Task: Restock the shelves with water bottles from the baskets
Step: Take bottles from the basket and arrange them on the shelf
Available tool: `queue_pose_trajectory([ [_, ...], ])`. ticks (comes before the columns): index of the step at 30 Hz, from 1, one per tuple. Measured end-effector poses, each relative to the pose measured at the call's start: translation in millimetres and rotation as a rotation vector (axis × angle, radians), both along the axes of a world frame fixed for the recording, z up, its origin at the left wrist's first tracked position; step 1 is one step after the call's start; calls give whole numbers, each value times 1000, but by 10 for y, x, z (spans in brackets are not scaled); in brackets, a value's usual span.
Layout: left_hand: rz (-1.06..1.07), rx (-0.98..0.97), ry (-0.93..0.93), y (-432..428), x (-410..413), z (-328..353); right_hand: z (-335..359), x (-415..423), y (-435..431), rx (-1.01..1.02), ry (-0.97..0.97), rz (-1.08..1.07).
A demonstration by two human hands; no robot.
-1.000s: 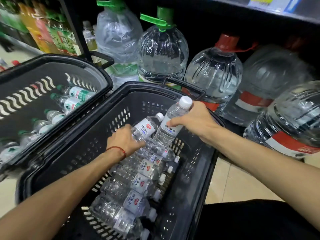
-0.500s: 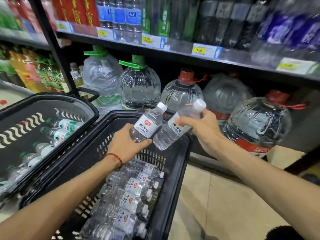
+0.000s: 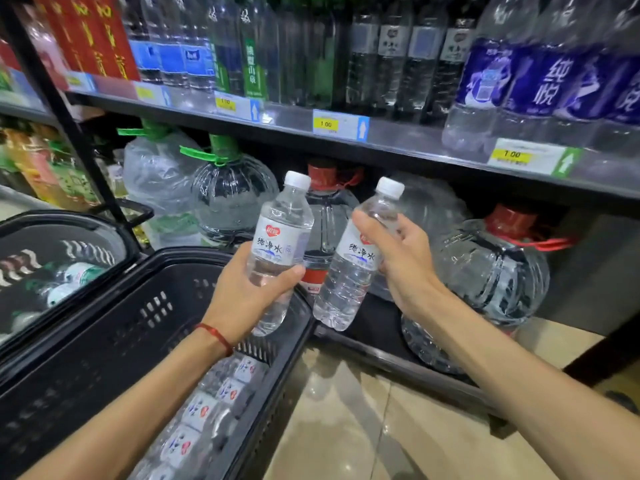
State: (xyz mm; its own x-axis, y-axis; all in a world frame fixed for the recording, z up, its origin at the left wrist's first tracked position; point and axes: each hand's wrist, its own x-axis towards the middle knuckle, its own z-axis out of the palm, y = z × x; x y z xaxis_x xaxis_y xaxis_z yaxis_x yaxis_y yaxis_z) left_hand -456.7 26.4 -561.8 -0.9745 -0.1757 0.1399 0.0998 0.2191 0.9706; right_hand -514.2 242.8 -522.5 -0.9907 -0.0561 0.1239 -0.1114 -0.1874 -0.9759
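Observation:
My left hand (image 3: 249,292) grips the lower half of a small white-capped water bottle (image 3: 282,233), held almost upright above the black basket (image 3: 149,306). My right hand (image 3: 398,261) holds a second identical bottle (image 3: 349,271) by its upper part, tilted right. Both bottles hang in front of the bottom shelf, below the metal shelf edge (image 3: 398,140). Several more small bottles (image 3: 207,410) lie in a row inside the basket.
A second black basket (image 3: 52,244) at the left holds green-capped bottles. Large water jugs with green caps (image 3: 228,199) and red caps (image 3: 495,271) fill the bottom shelf. The upper shelf carries rows of upright bottles (image 3: 381,57) and price tags. Tiled floor (image 3: 363,410) lies at lower right.
Both hands have lifted their bottles out of the basket and raised them toward the shelves. The view has tilted up, showing the upper shelf.

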Motion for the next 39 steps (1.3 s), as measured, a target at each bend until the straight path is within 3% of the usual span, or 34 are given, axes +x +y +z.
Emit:
queue_pose_trajectory([
  [6, 40, 21, 79, 558, -188, 322, 257, -157, 399, 189, 130, 70],
  [15, 117, 19, 256, 1061, -516, 1059, 932, -567, 956, 270, 208, 105],
  [22, 85, 26, 298, 1107, -719, 1304, 1302, -545, 1038, 295, 324, 53],
  [26, 34, 66, 237, 1138, -935, 1561, 1522, -459, 1073, 362, 348, 33],
  [34, -52, 70, 309, 1200, -1421, 2071, 2134, -461, 1230, 535, 407, -49],
  [39, -20, 49, 371, 1099, -1662, 2097, 2213, -580, 1167, 472, 422, -91],
])
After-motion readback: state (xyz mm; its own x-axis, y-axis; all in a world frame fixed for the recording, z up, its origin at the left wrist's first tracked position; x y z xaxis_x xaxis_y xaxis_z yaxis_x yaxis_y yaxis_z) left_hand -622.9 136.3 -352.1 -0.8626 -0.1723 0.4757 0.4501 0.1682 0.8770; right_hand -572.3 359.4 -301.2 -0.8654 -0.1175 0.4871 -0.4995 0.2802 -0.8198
